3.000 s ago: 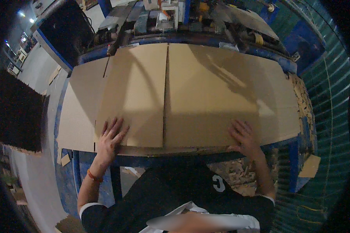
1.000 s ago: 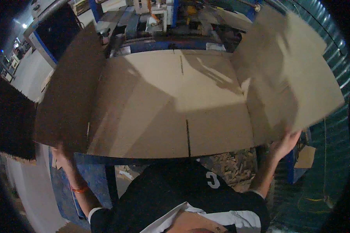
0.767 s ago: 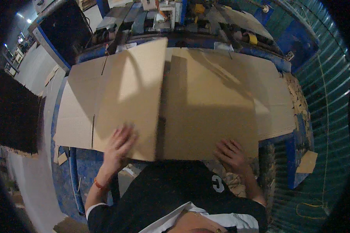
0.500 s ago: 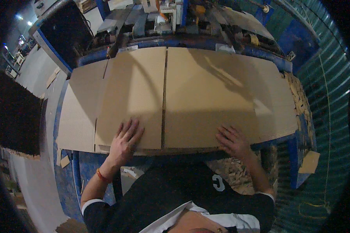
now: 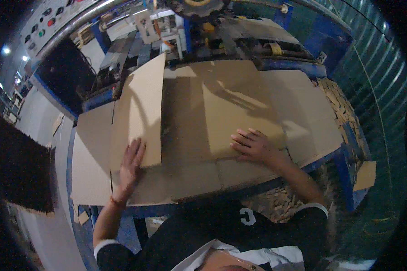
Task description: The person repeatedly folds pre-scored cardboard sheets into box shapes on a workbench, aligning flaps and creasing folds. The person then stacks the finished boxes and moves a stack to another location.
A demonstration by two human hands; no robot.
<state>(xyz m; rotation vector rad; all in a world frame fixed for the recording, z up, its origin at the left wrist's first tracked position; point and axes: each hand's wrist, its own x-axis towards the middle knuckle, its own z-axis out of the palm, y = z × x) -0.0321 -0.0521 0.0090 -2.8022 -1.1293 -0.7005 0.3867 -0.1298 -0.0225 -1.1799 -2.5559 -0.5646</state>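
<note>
A brown corrugated cardboard sheet point(image 5: 185, 104) lies across the blue machine table. Its left panel point(image 5: 142, 113) is tilted up, with the free edge standing off the cardboard below. My left hand point(image 5: 132, 167) rests against the lower part of that panel, fingers stretched out and close together. My right hand point(image 5: 253, 145) lies with spread fingers on the right panel point(image 5: 239, 108). Neither hand grips anything. Another cardboard layer point(image 5: 194, 180) shows beneath, nearer my body.
Behind the cardboard stands a machine with a dark toothed wheel point(image 5: 199, 5) and a metal bar over it. Cardboard scraps point(image 5: 341, 106) are heaped along the right edge. A button panel point(image 5: 45, 27) is at upper left, a dark stack point(image 5: 22, 167) at far left.
The left panel has lifted from lying flat, uncovering cardboard beside it. Both hands have shifted left relative to the picture. My view has tilted up, bringing the wheel and button panel into sight.
</note>
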